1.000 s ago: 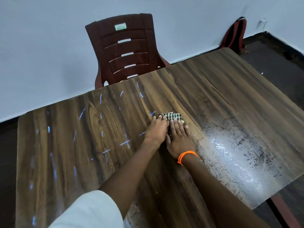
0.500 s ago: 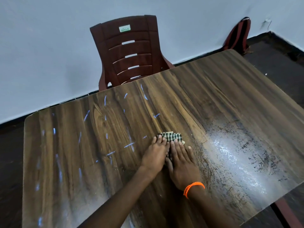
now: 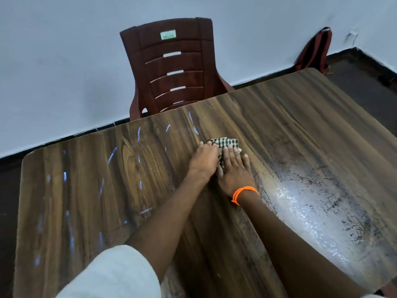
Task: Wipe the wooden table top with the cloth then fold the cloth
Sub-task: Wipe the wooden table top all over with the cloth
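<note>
The checked cloth [image 3: 226, 145], bunched small, lies near the middle of the wooden tabletop [image 3: 290, 130], pressed flat under the left hand [image 3: 204, 161] and right hand [image 3: 234, 168], side by side, fingers [image 3: 231, 152] extended over it rather than curled, nearer than the brown plastic chair [image 3: 174, 67].

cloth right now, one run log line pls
step: wiping | left hand: flat on cloth | right hand: flat on cloth | table: smudged right side

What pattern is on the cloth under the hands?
A dark green and cream check on the cloth, seen in the head view.
</note>
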Demonstrator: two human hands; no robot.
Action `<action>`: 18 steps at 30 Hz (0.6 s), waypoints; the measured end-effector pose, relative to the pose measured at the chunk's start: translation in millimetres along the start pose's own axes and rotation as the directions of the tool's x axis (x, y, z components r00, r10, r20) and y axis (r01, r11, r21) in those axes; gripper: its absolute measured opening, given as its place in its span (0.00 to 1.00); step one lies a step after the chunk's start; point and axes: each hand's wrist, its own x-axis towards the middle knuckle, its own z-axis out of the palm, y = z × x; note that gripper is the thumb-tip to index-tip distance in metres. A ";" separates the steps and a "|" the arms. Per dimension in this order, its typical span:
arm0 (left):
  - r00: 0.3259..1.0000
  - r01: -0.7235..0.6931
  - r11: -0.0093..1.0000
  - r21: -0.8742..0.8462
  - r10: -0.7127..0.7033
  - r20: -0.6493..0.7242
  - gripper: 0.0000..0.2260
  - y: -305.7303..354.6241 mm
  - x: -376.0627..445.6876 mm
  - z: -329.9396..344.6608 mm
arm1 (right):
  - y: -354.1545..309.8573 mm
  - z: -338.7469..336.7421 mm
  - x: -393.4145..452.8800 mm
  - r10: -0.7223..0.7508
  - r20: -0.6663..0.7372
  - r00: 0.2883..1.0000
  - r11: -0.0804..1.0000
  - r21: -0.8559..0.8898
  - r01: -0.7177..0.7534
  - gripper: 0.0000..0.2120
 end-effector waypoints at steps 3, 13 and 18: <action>0.995 0.086 0.996 -0.024 -0.085 0.043 0.09 -31.6 -11.3 -7.5 | -32.3 7.0 -5.9 -0.072 -0.004 0.997 0.997 0.035 0.072 0.32; 0.972 -0.227 0.949 0.219 0.208 0.105 0.24 -26.9 -68.8 29.0 | -14.1 15.3 -79.9 -0.121 -0.035 0.992 0.993 -0.004 0.121 0.31; 0.965 -0.260 0.943 0.206 0.261 0.021 0.20 6.9 -23.0 33.4 | 22.6 3.6 -43.4 -0.037 -0.051 0.998 0.998 -0.055 0.034 0.32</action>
